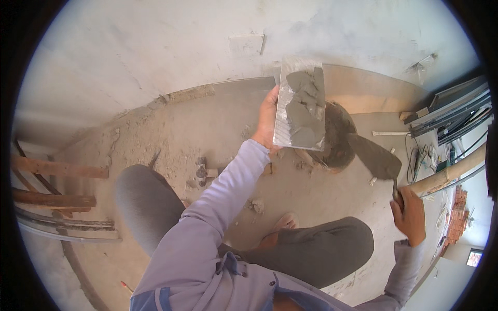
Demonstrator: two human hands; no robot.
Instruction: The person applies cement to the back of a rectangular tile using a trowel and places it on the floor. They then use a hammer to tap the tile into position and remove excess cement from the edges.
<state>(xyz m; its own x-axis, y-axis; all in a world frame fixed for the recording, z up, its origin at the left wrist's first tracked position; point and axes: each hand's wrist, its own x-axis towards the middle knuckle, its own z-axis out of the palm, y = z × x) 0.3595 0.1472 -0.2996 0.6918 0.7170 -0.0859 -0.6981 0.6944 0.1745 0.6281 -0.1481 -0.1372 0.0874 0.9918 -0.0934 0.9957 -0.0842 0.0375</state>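
Note:
My left hand (267,118) grips a rectangular tile (283,123) by its left edge and holds it up in front of the wall. Wet grey mortar (307,116) lies in a rough layer over the face turned to me. In my right hand (411,215) is the handle of a pointed trowel (377,158), its blade smeared with mortar and aimed up and left. The trowel is apart from the tile. Behind the tile, partly hidden by it, stands a round mortar bucket (346,122).
A hammer (201,171) lies on the dusty floor among crumbs of mortar. Along the wall's foot run a grey tile strip (244,86) and a beige one (373,89). Wooden boards (57,199) lie at left; dark metal strips (454,111) and a pole (451,173) at right.

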